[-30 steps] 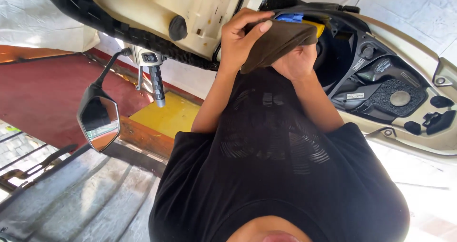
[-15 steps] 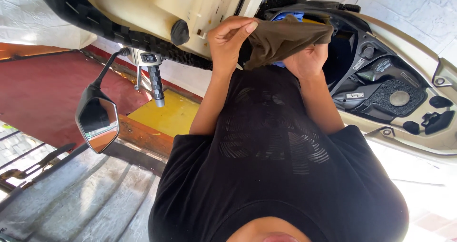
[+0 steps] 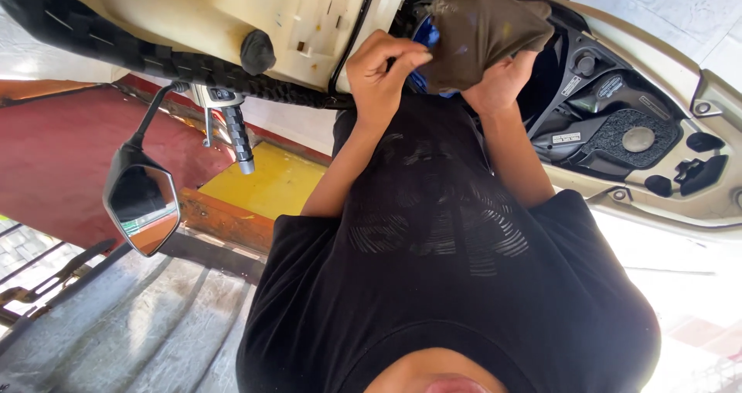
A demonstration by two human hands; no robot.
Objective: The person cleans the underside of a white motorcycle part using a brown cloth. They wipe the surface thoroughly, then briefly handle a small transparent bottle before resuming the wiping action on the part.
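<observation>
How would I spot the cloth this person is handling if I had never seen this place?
Find the cream scooter with its seat lifted, across the top of the view. Just above the person's black shirt, both hands meet at the open storage bay. The cloth is the crumpled olive-brown rag bunched over the right hand, soft among hard plastic parts.

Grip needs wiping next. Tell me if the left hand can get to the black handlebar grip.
Probably yes: the left hand pinches the brown cloth, but nothing stands between it and the handlebar grip.
</observation>
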